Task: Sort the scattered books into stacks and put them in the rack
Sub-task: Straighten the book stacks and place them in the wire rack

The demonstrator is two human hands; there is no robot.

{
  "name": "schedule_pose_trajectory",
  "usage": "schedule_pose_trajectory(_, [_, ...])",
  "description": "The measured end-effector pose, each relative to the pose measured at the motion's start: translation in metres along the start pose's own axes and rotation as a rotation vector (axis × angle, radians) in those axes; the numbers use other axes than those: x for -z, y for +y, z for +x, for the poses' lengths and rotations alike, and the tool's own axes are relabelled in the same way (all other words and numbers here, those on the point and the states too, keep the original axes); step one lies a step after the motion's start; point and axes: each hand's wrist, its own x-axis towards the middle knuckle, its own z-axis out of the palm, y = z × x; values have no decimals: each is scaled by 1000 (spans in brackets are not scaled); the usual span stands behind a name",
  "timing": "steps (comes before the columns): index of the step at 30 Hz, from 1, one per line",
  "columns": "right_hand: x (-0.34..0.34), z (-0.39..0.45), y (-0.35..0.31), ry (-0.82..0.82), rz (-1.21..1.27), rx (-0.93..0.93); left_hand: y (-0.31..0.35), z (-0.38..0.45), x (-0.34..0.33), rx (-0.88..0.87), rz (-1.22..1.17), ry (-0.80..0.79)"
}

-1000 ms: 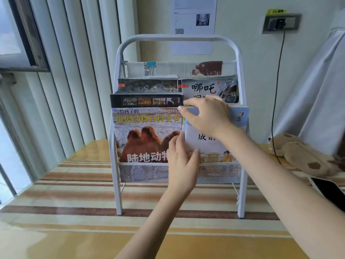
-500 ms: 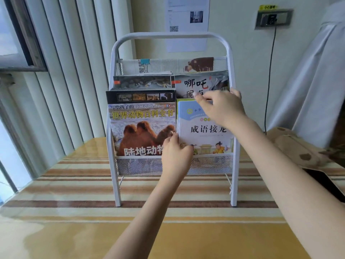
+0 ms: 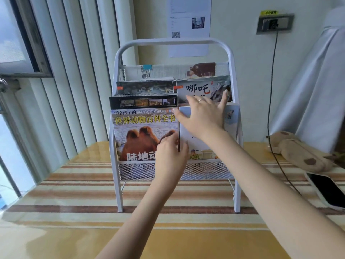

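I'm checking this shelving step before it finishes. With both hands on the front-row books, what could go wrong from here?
The right hand lies flat and spread on the pale blue book, not gripping it, so it may slip or tip. The left hand works at the seam beside the camel book; a finger or cover edge might catch. Pushing could rock the rack.

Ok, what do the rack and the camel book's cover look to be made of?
The rack looks like white-painted metal: a bent tube frame, with fine wire mesh on the front basket. The camel book seems to have a printed paper or card cover with a slightly glossy finish; whether it is laminated cannot be told. The left hand touches its right edge.
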Motion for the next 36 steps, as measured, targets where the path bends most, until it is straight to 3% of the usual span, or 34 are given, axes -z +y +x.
schedule_pose_trajectory(2, [-10, 2, -1, 55, -22, 47, 6, -6, -7, -54, -8, -25])
schedule_pose_trajectory(5, [-20, 6, 6, 194, 41, 165, 13, -24, -20, 41, -103, -182])
schedule_pose_trajectory(10, [-5, 3, 15, 63, 71, 283, 4, -25, -22, 49, -195, -113])
schedule_pose_trajectory(13, [-8, -18, 54, 261, 66, 97, -3, -30, -22, -14, -176, -101])
schedule_pose_trajectory(17, [-13, -20, 73, 233, 76, 21, -6, -27, -25, 17, -92, -100])
schedule_pose_trajectory(22, [2, -10, 40, 215, -98, -82, -12, -18, -1, -37, -36, -175])
schedule_pose_trajectory(24, [2, -10, 16, 144, -73, -78, -15, -15, 20, -52, 39, -75])
schedule_pose_trajectory(27, [10, 0, -13, 95, 18, -88, -27, -2, 58, -189, 96, 270])
schedule_pose_trajectory(29, [14, 11, -32, 114, 138, -13, -37, 16, 82, -168, 96, 448])
schedule_pose_trajectory(30, [16, 17, -42, 93, 174, 49, -40, 29, 93, -98, 87, 452])
schedule_pose_trajectory(33, [11, 28, -65, -50, 121, 188, -56, 66, 105, 77, -163, 175])
schedule_pose_trajectory(36, [9, 27, -68, -34, 68, 207, -70, 73, 102, 34, -222, 13])
